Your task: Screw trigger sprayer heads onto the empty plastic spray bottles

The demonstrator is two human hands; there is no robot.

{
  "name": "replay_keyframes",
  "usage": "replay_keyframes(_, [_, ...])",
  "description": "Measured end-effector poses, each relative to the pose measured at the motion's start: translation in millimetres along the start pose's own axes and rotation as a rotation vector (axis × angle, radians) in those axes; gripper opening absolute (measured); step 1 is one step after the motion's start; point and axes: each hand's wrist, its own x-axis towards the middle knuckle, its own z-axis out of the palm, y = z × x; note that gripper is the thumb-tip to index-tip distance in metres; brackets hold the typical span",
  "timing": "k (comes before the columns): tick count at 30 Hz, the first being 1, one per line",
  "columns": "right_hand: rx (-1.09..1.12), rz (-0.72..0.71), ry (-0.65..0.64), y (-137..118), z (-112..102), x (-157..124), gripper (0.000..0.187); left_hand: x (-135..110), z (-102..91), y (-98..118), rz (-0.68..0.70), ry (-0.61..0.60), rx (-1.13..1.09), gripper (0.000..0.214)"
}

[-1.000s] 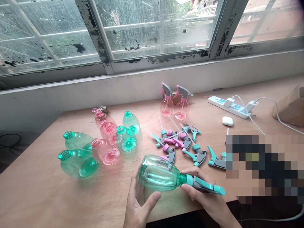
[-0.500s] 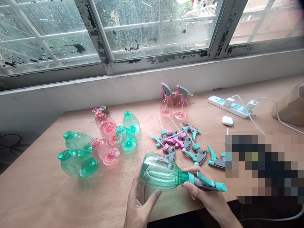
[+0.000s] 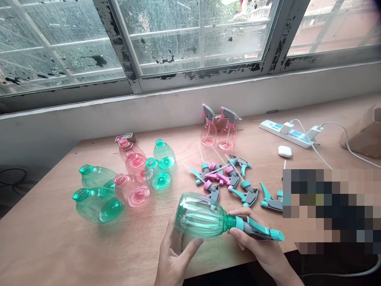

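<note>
A clear green spray bottle lies sideways in front of me, its base toward the left. My left hand holds it by the base end, thumb below and fingers behind it. At the neck, my right hand grips the teal collar of the trigger sprayer, which sits on the bottle's mouth and points right. Past the bottle lies a pile of loose teal and pink trigger sprayers with thin white tubes. Whether the collar is fully tightened cannot be seen.
Open green bottles and pink bottles are grouped at the left. Two pink spray bottles with sprayers stand near the wall. A power strip, a white case and a cardboard box are at right; a blurred-out person is nearby.
Almost nothing differs. Both hands and the green spray bottle keep the same position; the blurred area at the right has shifted slightly.
</note>
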Motion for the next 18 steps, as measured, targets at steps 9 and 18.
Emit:
replay_keyframes(9, [-0.042,-0.026,0.006,-5,3,-1,0.031,-1,-3.5,-3,-0.004,-0.026,-0.023,0.084])
replay_keyframes(18, [-0.017,-0.021,0.016,-4,3,-1,0.027,-2,6.6,12,-0.009,-0.030,-0.006,0.069])
